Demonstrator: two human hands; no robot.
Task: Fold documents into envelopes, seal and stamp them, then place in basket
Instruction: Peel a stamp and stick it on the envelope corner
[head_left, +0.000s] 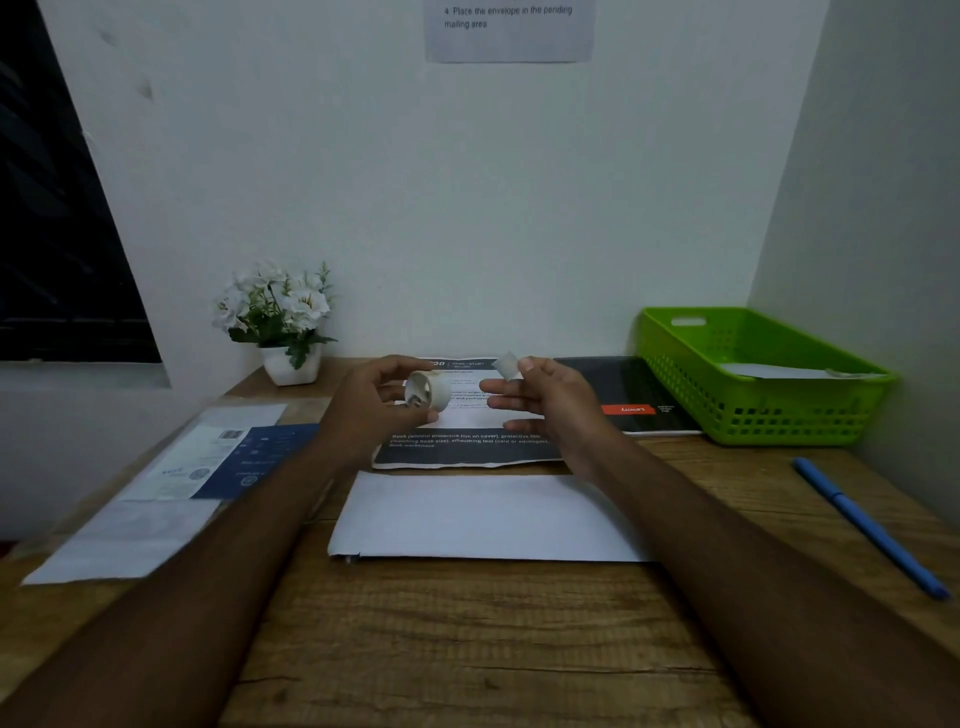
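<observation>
Currently, a person's two bare hands are raised over a wooden desk (467, 649), just beyond a plain white envelope (483, 519) that lies flat near the person. The left hand (363, 410) curls its fingers round a small pale tape roll (428, 391). The right hand (550, 405) pinches a short tape strip (506, 365) between thumb and forefinger, its other fingers held loosely straight. Beyond the envelope, touching its far edge, lies a printed sheet (467, 449), unfolded. Far to the right of the envelope and beyond it stands a green basket (753, 410) with one white paper item (779, 370) already in it, likely a finished piece. A blue pen (867, 525) lies to the right of the envelope, and loose papers (156, 493) lie to its left. Judging from this, the work is at the sealing step for this envelope. Whether it already holds a document or its flap is closed cannot be told, and no stamp shows on it. Taping, stamping and placing it in the basket appear to remain, and the printed sheet seems not yet folded.
</observation>
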